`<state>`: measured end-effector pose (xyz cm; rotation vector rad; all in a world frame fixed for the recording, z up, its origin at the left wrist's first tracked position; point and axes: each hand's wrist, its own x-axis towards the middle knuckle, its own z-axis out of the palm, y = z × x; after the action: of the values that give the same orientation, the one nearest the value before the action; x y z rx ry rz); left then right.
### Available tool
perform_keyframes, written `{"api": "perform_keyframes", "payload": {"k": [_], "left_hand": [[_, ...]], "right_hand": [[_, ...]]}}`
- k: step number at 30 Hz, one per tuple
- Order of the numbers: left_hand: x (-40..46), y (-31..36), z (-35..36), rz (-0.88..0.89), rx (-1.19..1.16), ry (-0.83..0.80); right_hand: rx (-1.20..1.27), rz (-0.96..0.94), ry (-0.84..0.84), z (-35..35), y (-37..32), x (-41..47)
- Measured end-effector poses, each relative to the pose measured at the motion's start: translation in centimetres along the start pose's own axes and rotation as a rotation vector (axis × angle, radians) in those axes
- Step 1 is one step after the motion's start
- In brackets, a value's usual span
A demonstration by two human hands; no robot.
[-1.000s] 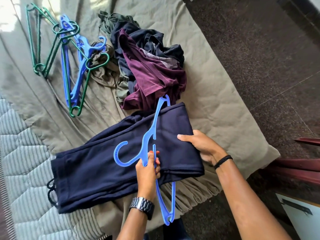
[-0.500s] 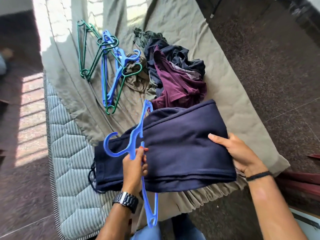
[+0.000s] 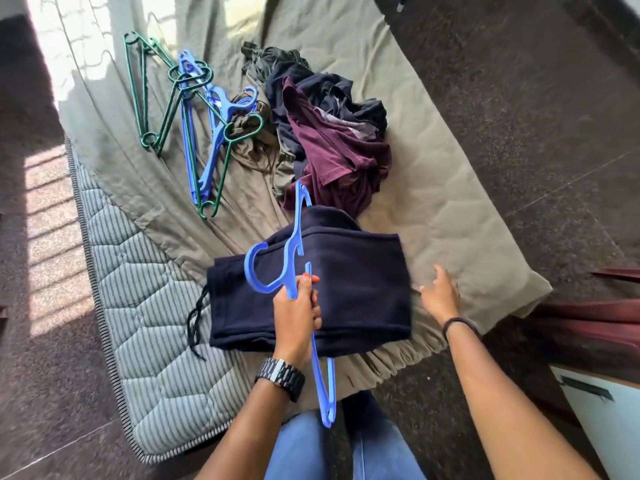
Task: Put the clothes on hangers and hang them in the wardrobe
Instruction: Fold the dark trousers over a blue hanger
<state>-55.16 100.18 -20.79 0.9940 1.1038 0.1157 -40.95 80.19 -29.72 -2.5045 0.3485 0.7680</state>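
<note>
- Left hand [image 3: 298,315] grips a blue hanger [image 3: 294,251] above folded navy trousers [image 3: 353,285] on the bed [image 3: 433,202].
- Right hand [image 3: 439,296] hovers with loose fingers beside the trousers, holding nothing.

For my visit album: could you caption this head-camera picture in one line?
Left hand grips a blue hanger threaded with folded navy trousers on the bed, right hand open beside them.
</note>
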Motion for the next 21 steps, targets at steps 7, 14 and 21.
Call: {"api": "perform_keyframes", "payload": {"k": [7, 14, 21], "left_hand": [[-3.0, 2.5, 2.0, 0.043, 0.046, -0.059], [-6.7, 6.7, 3.7, 0.109, 0.098, -0.11], [-9.6, 11.7, 6.1, 0.078, 0.004, -0.296]], "right_hand": [[0.362, -0.172, -0.285, 3.1, -5.3, -8.2], [0.36, -0.309, -0.37, 0.8, -10.7, -12.8], [0.301, -0.402, -0.261, -6.7, -12.3, -15.5]]}}
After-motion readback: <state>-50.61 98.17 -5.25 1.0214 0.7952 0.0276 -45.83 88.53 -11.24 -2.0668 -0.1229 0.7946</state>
